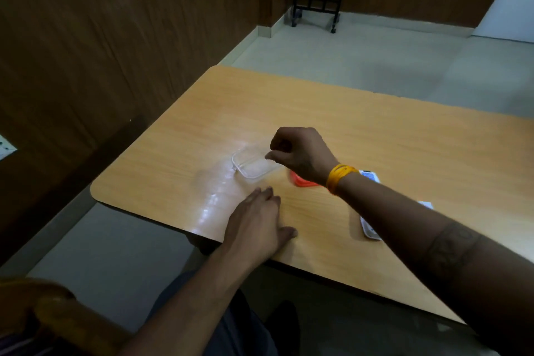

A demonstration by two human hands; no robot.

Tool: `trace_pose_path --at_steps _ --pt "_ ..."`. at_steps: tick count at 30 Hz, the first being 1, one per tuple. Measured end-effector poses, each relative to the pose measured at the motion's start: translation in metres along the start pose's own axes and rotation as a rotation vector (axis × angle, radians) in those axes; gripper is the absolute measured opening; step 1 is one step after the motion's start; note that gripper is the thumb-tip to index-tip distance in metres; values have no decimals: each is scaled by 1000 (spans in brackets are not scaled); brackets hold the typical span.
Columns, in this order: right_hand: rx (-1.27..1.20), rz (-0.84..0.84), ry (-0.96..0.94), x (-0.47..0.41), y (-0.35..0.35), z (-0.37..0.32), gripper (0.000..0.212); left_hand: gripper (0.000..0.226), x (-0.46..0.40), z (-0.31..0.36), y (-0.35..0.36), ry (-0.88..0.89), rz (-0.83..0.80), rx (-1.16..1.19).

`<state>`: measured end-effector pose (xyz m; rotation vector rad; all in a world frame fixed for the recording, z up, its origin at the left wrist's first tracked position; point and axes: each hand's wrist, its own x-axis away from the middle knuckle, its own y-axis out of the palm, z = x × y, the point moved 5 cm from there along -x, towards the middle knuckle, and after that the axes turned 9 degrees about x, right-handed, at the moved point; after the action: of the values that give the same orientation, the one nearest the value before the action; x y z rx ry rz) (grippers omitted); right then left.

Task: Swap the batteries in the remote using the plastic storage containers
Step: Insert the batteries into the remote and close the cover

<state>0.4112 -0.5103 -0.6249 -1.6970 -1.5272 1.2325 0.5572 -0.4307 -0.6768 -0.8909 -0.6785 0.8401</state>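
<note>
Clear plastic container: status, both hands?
Right hand pinched over the clear rectangular plastic container, grip contents unclear. Left hand flat on the wooden table, empty. Orange lid, white remote behind right forearm.

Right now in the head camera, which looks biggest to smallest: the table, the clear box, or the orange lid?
1. The table, by far.
2. The clear box.
3. The orange lid looks smallest, but the right hand and wrist hide much of it, so box versus lid is unsure.
</note>
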Motion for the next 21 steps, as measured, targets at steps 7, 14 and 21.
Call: trace_pose_path --at_steps 7,14,21 --pt "-374 242 440 86 -34 49 15 79 -2 32 13 36 -42 -28" --pt "-546 355 606 171 -64 80 29 89 -5 81 40 165 -72 -29" --pt "-370 319 803 218 -80 113 23 97 -12 116 57 210 -6 95"
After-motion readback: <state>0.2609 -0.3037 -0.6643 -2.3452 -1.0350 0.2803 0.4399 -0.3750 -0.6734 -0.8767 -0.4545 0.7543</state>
